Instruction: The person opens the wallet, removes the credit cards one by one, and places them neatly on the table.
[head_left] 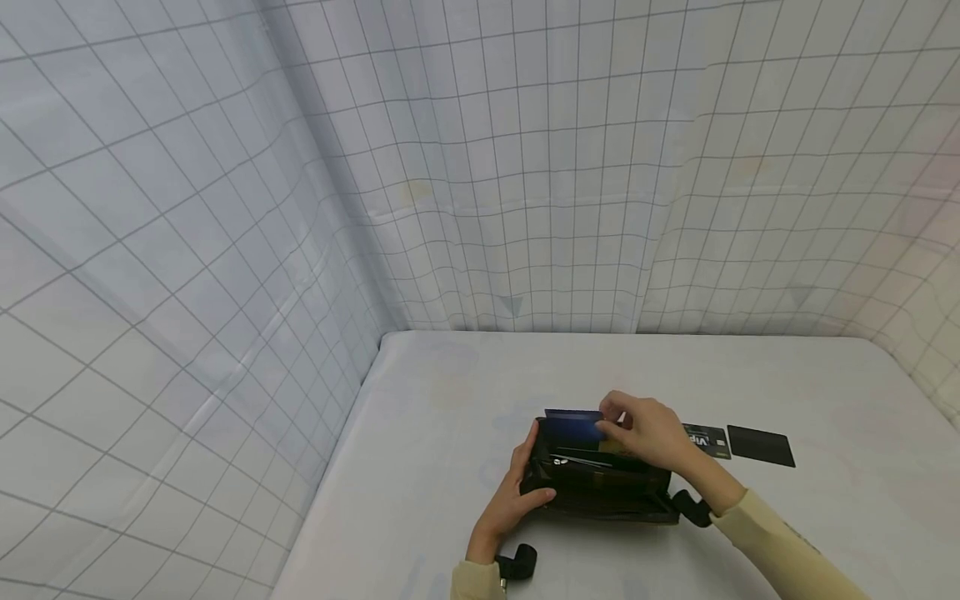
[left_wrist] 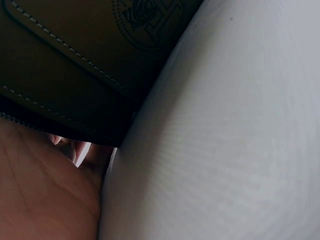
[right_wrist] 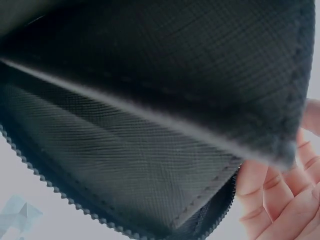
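A dark zip wallet (head_left: 600, 482) lies spread open on the white table, its inner compartments facing up. My left hand (head_left: 507, 497) grips its left end, with the thumb over the near inside and the fingers behind the far edge. At the far edge, my right hand (head_left: 647, 428) pinches the right end of a blue card (head_left: 572, 430), which lies against the wallet's far inner panel. Stitching and a round stamped emblem mark the wallet's outside (left_wrist: 65, 60) in the left wrist view. Textured inner panels (right_wrist: 125, 145) and zip teeth fill the right wrist view.
Right of the wallet lie a dark card (head_left: 708, 442) with "Vip" lettering, partly behind my right hand, and a plain black card (head_left: 761, 446). White grid-patterned sheets (head_left: 525, 167) rise behind and left of the table (head_left: 420, 467).
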